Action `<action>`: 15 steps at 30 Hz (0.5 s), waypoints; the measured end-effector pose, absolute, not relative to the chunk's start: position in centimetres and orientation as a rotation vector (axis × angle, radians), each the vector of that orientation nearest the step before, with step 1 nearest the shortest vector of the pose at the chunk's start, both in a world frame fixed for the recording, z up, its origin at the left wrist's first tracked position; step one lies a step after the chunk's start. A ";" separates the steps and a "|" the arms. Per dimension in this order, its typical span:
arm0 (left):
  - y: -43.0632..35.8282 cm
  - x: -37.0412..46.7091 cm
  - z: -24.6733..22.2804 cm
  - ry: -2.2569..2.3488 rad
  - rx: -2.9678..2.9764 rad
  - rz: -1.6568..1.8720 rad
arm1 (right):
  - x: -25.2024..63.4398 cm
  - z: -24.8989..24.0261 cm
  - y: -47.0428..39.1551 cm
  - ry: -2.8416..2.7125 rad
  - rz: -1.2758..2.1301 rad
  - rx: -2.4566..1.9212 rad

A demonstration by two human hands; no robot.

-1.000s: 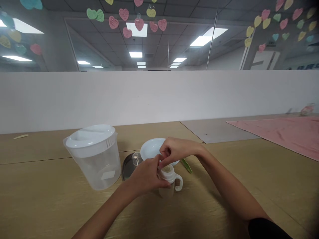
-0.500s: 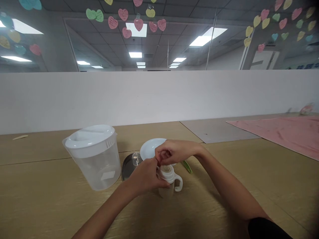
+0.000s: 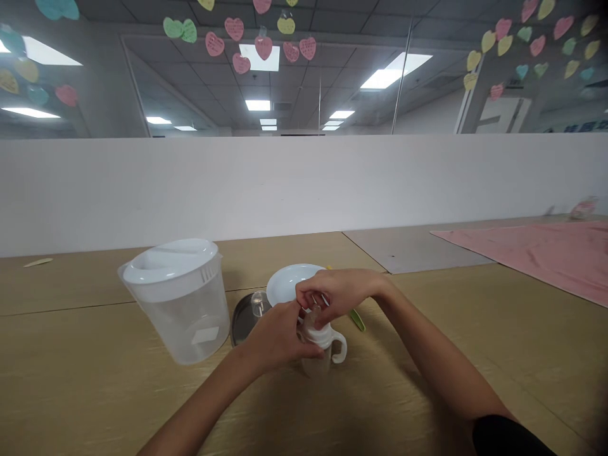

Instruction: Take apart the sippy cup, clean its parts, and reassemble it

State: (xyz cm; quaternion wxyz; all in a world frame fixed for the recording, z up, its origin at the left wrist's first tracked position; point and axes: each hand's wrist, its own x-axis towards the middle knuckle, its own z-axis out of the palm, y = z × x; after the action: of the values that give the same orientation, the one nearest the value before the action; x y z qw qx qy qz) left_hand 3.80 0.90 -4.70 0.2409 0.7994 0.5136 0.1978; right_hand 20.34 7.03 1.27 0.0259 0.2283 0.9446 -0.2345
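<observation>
A baby bottle with a white collar and a curved white handle stands upright on the table in front of me. My left hand is wrapped round its left side at the collar, thumb across the front. From above, my right hand closes its fingers at the clear teat on top. The fingertips partly hide the teat. Behind my hands lies a white plate, partly covered by them. A small clear cap sits on a dark round tray left of the bottle.
A large translucent pitcher with a white lid stands at the left. Green and slender, a handle-like piece lies right of the plate. Pink cloth covers the far right, and a flat pale piece lies far left.
My right hand's fingers have moved slightly, lowering onto the teat, which now shows standing up between them. My left hand keeps the same hold on the bottle.
</observation>
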 end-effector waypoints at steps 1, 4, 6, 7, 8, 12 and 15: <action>0.9 3.8 -4.7 1.414 2.175 0.544 | 20.3 1.2 7.0 2.921 -0.734 0.701; 0.8 3.9 -4.7 1.421 2.158 0.564 | 20.1 1.1 6.9 2.926 -0.747 0.723; 0.8 4.0 -4.7 1.414 2.158 0.572 | 20.0 1.1 6.8 2.906 -0.773 0.759; 0.8 4.0 -4.6 1.408 2.155 0.573 | 20.0 1.2 6.7 2.887 -0.793 0.777; 0.8 4.1 -4.7 1.401 2.151 0.573 | 19.9 1.2 6.7 2.864 -0.814 0.791; 1.0 3.9 -4.9 1.362 2.154 0.579 | 19.9 1.3 6.5 2.810 -0.832 0.825; 1.2 3.8 -5.3 1.376 2.172 0.572 | 20.0 1.1 6.7 2.816 -0.781 0.872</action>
State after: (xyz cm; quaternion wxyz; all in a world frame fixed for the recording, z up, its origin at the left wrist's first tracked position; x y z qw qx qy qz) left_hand 3.78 1.20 -5.28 0.2508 0.7982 0.5057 0.2103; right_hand 19.97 6.71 1.12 0.0460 0.2857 0.9224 -0.2558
